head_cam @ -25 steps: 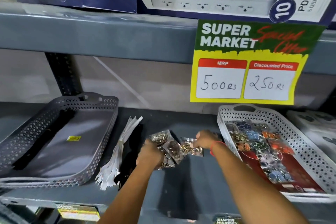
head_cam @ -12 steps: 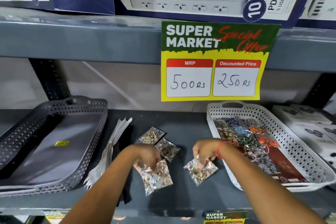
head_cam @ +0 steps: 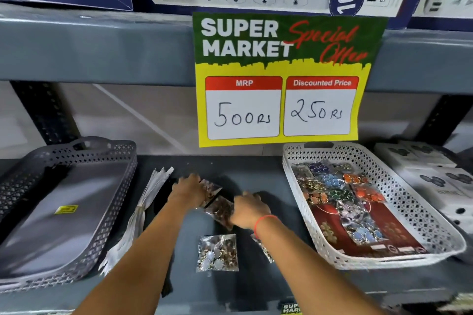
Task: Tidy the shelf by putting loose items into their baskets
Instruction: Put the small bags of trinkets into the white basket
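Grey basket [head_cam: 76, 212]: far left on the shelf [head_cam: 256, 171], perforated walls, a handle cut-out at the back. Its floor is bare apart from a small yellow sticker [head_cam: 66, 209].

White tags [head_cam: 143, 215]: a bundle lying just right of the grey basket, fanned at both ends, on top of something black.

Left hand [head_cam: 188, 190]: reaches in over the middle of the shelf, back of the hand up, fingers curled down onto a clear packet [head_cam: 211, 190] of small dark trinkets. How tightly it grips cannot be told; the fingertips are blurred.

Second packet [head_cam: 220, 211]: between the two hands, touching the first one and partly under the right hand.

Front packet [head_cam: 217, 252]: lies flat and alone on the shelf, nearer the front edge, between the two forearms; clear plastic with pale round pieces and gold bits inside.

Right hand [head_cam: 250, 212]: back up, a red thread around the wrist, fingers bent down on the near end of the second packet. Another packet [head_cam: 263, 248] peeks out from under the wrist.

Price sign [head_cam: 281, 79]: hangs from the upper shelf edge, reading 500 and 250.

White basket [head_cam: 422, 212]: right of the hands, well apart from them, holding many colourful packets over a red card.

White boxes [head_cam: 435, 181]: far right, beside the white basket.
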`<state>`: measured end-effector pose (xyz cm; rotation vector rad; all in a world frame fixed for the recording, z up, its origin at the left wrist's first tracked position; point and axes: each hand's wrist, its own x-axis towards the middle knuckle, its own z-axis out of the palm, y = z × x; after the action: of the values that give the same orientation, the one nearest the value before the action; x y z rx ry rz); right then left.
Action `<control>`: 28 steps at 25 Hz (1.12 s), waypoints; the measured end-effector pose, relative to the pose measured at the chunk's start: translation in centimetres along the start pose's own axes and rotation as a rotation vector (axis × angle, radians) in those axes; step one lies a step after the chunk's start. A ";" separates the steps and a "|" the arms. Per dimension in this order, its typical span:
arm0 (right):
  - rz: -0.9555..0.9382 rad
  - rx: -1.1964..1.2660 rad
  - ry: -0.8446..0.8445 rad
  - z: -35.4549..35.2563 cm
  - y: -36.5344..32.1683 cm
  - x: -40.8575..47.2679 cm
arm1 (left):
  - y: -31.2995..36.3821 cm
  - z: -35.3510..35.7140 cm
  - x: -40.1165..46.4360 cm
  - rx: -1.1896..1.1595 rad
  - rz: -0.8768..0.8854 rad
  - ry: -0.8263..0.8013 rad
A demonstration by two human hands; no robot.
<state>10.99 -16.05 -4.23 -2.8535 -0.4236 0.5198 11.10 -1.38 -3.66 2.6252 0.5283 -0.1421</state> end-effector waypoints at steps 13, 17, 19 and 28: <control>0.228 0.910 -0.090 -6.2 6.6 -0.6 | 0.8 -2.2 -0.5 -0.607 -0.226 -0.439; 0.211 0.359 0.044 -4.9 5.9 0.0 | 0.4 -2.0 -0.3 -0.256 -0.164 -0.544; 0.217 0.147 0.135 -3.3 5.6 -0.2 | 0.5 -1.1 -0.7 -0.203 -0.093 -0.547; 0.215 0.125 0.177 -1.3 5.6 -6.4 | -3.1 0.2 -5.6 -0.097 0.037 -0.176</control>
<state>7.10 -23.46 -2.46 -2.8066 -0.0522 0.3121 4.78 -0.84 -4.04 2.4964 0.4150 -0.3247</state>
